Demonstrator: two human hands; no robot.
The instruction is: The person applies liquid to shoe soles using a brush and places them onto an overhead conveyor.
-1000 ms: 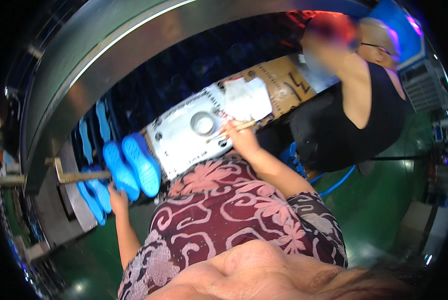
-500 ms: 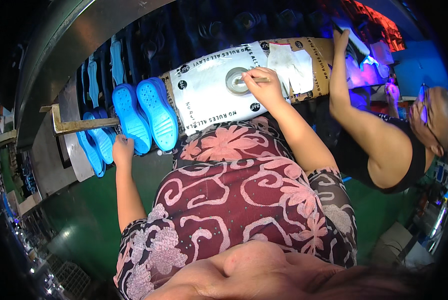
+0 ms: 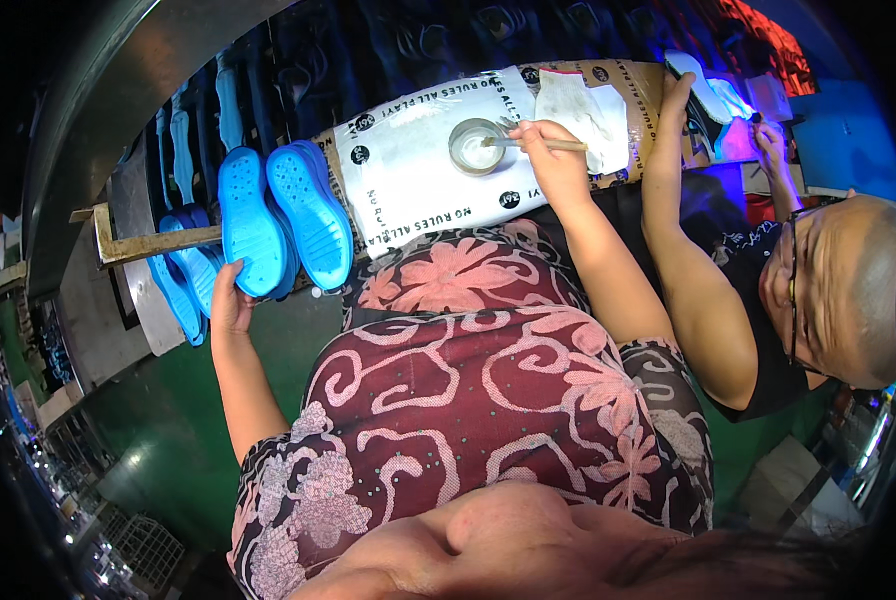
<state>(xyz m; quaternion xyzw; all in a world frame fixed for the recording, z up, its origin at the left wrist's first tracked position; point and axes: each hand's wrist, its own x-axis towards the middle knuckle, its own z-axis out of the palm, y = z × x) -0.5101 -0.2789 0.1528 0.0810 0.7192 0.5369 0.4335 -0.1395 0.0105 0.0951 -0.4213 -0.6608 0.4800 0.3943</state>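
My left hand (image 3: 232,303) pinches the near heel end of a bright blue shoe sole (image 3: 258,262), thumb on top and the other fingers mostly hidden below. A second blue sole (image 3: 313,240) lies just right of it, and both seem to rest on further soles. More blue soles (image 3: 176,285) stand to the left. In my right hand (image 3: 556,160) is a thin brush (image 3: 565,146) with a wooden handle. Its tip is inside a round cup (image 3: 462,150) with whitish contents, standing on a white printed wrapping sheet (image 3: 398,190).
A wooden bar (image 3: 158,245) juts toward the soles from the left. Torn white paper (image 3: 593,120) lies on brown cardboard (image 3: 643,110) right of the cup. At the right a co-worker (image 3: 738,270) holds a white-soled shoe (image 3: 703,90) under violet light. Dark racks line the back.
My left hand has come up onto the heel of the blue sole, thumb now over its edge. The brush handle has swung rightward over the cup. The co-worker leans closer.
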